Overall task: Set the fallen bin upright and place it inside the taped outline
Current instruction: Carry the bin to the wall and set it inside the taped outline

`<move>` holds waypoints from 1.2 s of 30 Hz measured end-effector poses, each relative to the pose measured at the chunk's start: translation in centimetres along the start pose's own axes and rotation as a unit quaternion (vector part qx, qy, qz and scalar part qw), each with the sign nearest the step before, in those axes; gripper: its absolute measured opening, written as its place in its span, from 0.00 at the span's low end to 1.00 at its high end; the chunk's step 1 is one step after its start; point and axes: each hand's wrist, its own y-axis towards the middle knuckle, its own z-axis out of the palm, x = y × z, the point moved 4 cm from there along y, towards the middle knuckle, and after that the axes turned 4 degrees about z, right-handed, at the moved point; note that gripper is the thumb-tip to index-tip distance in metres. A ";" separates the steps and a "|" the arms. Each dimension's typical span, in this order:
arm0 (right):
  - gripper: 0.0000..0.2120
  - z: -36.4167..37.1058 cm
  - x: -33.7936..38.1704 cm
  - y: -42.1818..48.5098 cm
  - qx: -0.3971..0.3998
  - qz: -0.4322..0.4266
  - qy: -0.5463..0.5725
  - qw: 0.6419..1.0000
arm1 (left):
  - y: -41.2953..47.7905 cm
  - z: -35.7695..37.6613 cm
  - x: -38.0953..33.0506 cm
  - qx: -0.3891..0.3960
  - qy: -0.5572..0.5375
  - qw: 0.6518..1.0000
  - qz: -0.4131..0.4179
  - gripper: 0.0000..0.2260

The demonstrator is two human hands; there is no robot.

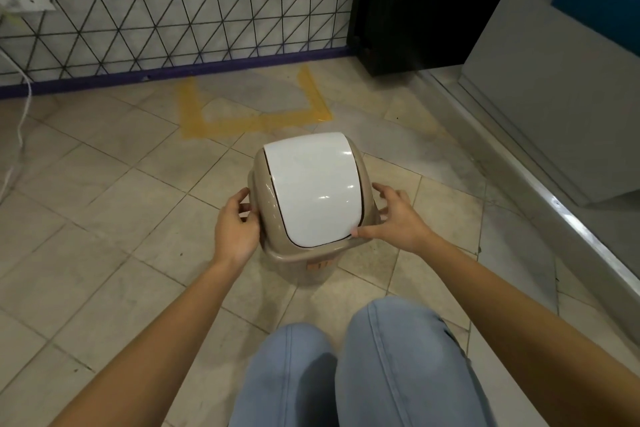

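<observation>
A small beige bin (294,255) with a glossy white swing lid (313,187) stands upright on the tiled floor, just in front of my knees. My left hand (235,225) grips its left rim, fingers curled around the edge. On the right rim rests my right hand (394,218), its thumb touching the lid's near corner. The yellow taped outline (256,120) lies on the floor beyond the bin, against the wall, open toward the wall. The bin sits outside the outline, a short way nearer to me.
A wall with a black triangle pattern and a purple skirting (173,71) runs behind the outline. A dark cabinet (408,10) stands at the back right, a grey panel and metal sill (540,180) on the right. A white cable (20,128) hangs at left. My knees (346,357) are below.
</observation>
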 end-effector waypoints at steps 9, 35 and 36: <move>0.65 0.8 1.3 -0.3 0.004 -0.096 -0.052 0.994 | -3.8 0.1 -0.8 0.026 0.086 0.976 0.200 0.29; 0.59 1.6 5.6 7.5 0.008 -0.116 0.060 0.991 | 2.7 1.3 -0.9 0.083 0.021 0.988 0.126 0.48; 0.60 1.7 5.8 7.9 0.008 -0.115 0.060 0.992 | 3.2 1.3 -0.9 0.085 0.019 0.989 0.122 0.48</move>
